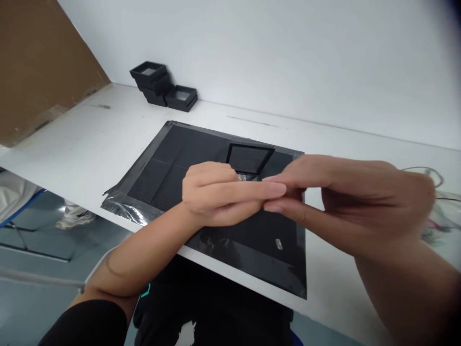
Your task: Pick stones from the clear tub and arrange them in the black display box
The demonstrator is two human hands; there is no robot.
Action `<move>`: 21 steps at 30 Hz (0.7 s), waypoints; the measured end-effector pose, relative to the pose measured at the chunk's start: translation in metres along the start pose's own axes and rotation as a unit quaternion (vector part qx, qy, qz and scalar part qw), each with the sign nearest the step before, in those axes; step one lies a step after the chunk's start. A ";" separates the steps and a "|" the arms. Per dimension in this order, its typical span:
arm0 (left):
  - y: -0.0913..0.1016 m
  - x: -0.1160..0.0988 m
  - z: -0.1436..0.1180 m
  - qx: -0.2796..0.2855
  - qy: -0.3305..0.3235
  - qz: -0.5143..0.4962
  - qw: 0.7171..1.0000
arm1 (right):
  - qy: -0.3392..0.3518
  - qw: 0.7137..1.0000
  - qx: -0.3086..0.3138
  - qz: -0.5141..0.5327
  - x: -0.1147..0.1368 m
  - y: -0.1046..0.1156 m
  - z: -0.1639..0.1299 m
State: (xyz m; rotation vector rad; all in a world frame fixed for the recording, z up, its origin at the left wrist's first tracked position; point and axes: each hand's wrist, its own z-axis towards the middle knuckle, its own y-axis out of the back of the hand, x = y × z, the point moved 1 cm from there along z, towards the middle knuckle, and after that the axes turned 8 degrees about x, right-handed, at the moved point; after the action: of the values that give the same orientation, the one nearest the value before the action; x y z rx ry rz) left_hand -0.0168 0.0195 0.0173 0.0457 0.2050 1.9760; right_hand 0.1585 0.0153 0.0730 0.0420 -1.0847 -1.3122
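Note:
My left hand (pixel 219 192) is closed, its fingertips meeting those of my right hand (pixel 345 202) above a black mat (pixel 158 178). The right hand pinches with thumb and finger at the same spot. Whatever lies between the fingertips is hidden. Behind the hands, an open black case with a dark framed lid (pixel 249 158) stands on the mat. Some small pale pieces (pixel 244 178) show at its base, and my left hand covers part of it. A small clear, shiny piece (pixel 279 244) lies on the mat below my fingertips.
Several black boxes with framed tops (pixel 151 79) stand stacked against the white wall at the back. Thin wires and a clear bag (pixel 441 216) lie at the right, partly behind my right hand. A brown panel (pixel 43 67) bounds the white table (pixel 72 139) at the left.

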 end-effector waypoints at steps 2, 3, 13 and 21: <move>-0.001 0.001 0.000 0.002 0.004 0.006 1.000 | -0.005 1.000 -0.003 0.004 -0.002 -0.001 0.000; -0.001 0.002 0.000 0.006 0.006 0.010 1.000 | -0.002 1.000 -0.008 0.004 -0.003 -0.002 0.000; -0.005 -0.006 -0.003 0.015 0.152 -0.096 0.984 | 0.050 0.994 -0.051 -0.076 -0.015 -0.013 -0.004; -0.007 -0.004 -0.004 0.050 0.125 -0.069 0.989 | 0.015 0.999 -0.032 -0.005 -0.026 -0.008 -0.005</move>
State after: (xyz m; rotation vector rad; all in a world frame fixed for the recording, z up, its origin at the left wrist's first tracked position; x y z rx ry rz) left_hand -0.0096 0.0179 0.0128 -0.1476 0.4586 1.8280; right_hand 0.1597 0.0301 0.0501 0.0187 -1.0184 -1.3498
